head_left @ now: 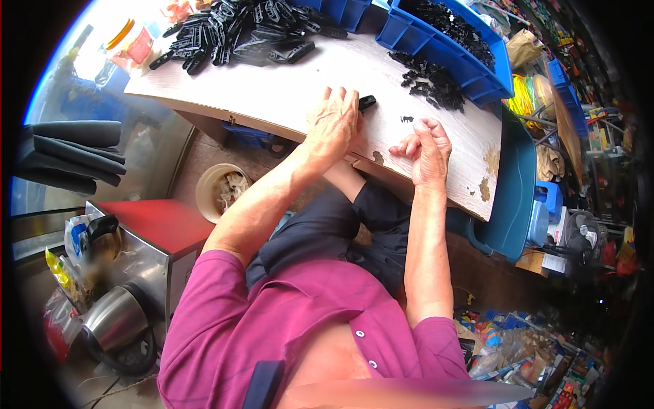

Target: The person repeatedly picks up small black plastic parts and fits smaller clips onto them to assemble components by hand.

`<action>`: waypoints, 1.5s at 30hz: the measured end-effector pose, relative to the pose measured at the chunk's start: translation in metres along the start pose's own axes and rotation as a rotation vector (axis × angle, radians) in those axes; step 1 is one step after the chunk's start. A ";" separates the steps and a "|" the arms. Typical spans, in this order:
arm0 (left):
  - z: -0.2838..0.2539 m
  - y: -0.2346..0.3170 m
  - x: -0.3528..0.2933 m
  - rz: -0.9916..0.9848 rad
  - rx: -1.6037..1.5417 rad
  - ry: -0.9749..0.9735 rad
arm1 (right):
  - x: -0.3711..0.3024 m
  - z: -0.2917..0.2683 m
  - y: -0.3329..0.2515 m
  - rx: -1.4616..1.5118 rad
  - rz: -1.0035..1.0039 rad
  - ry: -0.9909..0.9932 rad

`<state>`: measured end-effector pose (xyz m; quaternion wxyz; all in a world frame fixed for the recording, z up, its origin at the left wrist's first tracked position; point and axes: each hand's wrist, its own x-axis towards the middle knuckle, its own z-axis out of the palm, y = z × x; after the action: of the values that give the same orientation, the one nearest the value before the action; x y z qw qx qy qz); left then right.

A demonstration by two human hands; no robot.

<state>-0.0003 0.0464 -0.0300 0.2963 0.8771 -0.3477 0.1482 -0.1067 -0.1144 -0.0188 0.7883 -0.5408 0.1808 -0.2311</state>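
Seemingly steadying black plastic part [367, 103] with left hand [334, 121], with right hand [428, 148] curled near clip-like piece [407, 119]; cannot tell either grip; probably calls for pinching.

On your left stands a red-topped cabinet [157, 221], with a black-handled silver kettle [117, 315] just beside it. Nearer your legs, you have a pale bucket [204, 198] holding crumpled scraps [233, 187]. To your right is a teal tub [516, 177]; beyond it you can see yellow cord [521, 99] and a brown bag [524, 49]. Mixed clutter [531, 354] is heaped low on your right.
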 end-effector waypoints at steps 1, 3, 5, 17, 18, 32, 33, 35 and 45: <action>0.000 0.003 -0.001 0.005 -0.003 -0.001 | 0.000 -0.002 0.000 -0.005 0.000 0.003; 0.002 0.008 -0.003 -0.017 -0.057 0.097 | 0.000 -0.002 -0.001 0.008 -0.010 0.005; 0.008 0.006 -0.005 -0.016 -0.184 0.076 | -0.003 0.000 -0.001 0.018 -0.021 0.007; 0.007 0.048 -0.005 -0.473 -1.548 -0.380 | -0.008 -0.004 -0.005 0.035 -0.049 0.030; 0.009 0.048 -0.004 -0.474 -1.546 -0.381 | -0.007 -0.005 -0.005 0.031 -0.036 0.033; 0.008 0.050 0.008 -0.636 -1.540 -0.414 | -0.001 -0.008 -0.008 -0.033 0.026 -0.011; 0.006 0.052 0.009 -0.635 -1.541 -0.416 | -0.002 -0.007 -0.008 -0.024 0.031 -0.021; 0.005 0.055 0.011 -0.708 -1.455 -0.388 | -0.002 -0.008 -0.009 -0.060 0.025 -0.007; 0.010 0.053 0.005 -0.753 -1.618 -0.225 | 0.002 -0.002 -0.011 -0.219 0.175 -0.068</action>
<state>-0.0335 0.0065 -0.0131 0.8165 0.4656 -0.0622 -0.3357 -0.1080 -0.1202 -0.0093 0.7474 -0.6133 0.2245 -0.1221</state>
